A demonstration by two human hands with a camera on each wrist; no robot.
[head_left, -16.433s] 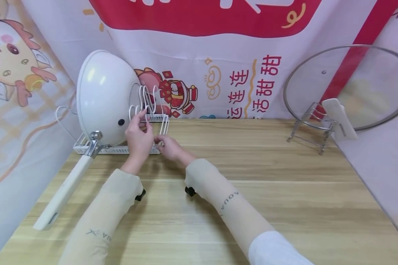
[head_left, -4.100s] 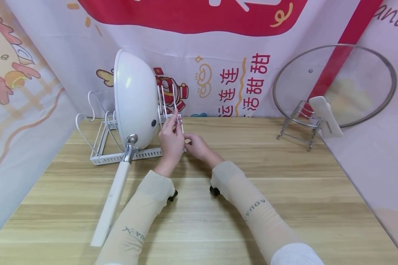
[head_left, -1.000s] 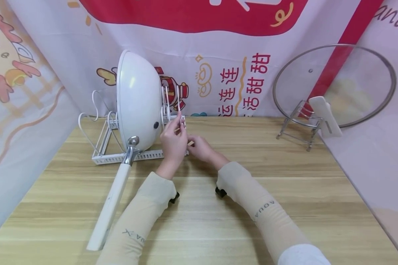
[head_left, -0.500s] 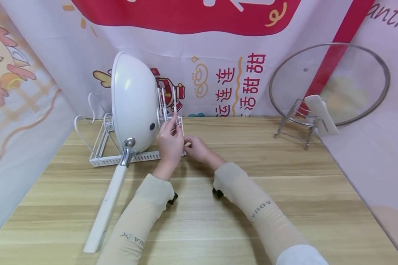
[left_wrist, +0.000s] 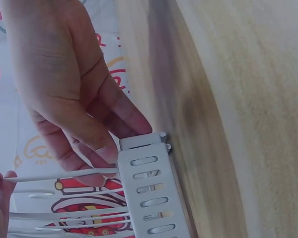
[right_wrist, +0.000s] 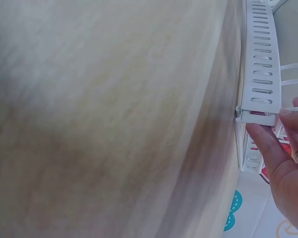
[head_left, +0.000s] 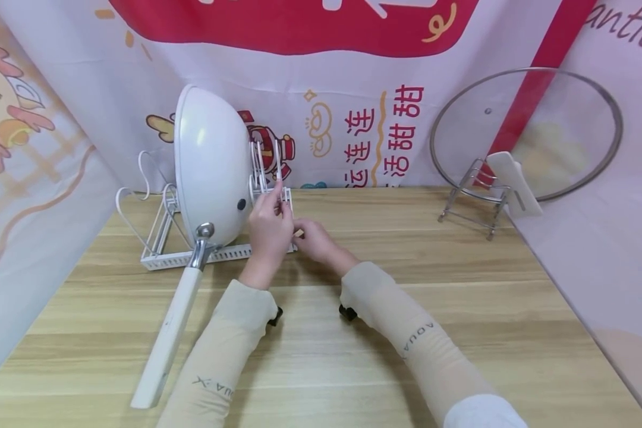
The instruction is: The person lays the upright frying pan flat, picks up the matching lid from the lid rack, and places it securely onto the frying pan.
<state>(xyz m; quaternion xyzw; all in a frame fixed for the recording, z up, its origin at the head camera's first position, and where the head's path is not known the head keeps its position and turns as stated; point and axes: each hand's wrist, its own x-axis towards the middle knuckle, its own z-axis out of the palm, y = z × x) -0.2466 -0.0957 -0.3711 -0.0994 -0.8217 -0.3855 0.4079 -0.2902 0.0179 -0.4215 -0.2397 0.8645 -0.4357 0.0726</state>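
A white wire rack (head_left: pixel 160 260) with upright loop dividers stands on the table, its slotted rail running along the front. In it a white wok (head_left: pixel 211 172) leans on its side, long handle (head_left: pixel 163 339) pointing toward me. My left hand (head_left: pixel 270 232) pinches the rightmost wire divider (left_wrist: pixel 64 175) of the rack from above. Lower down, my right hand (head_left: pixel 317 241) grips the right end of the slotted rail (right_wrist: pixel 261 74) between thumb and fingers. In the left wrist view the right hand's fingers surround that rail end. Part of the divider's foot is hidden by fingers.
A large glass lid (head_left: pixel 524 131) stands in a small metal stand (head_left: pixel 473 199) at the back right. A white spatula (head_left: pixel 513 181) leans on that stand. A printed cloth (head_left: pixel 353 71) hangs behind the wooden table (head_left: pixel 460 333).
Since the oldest frame the rack and wok have shifted right on the table, and the wok stands more upright. Over the last second the hands stay put; mostly the view moves.
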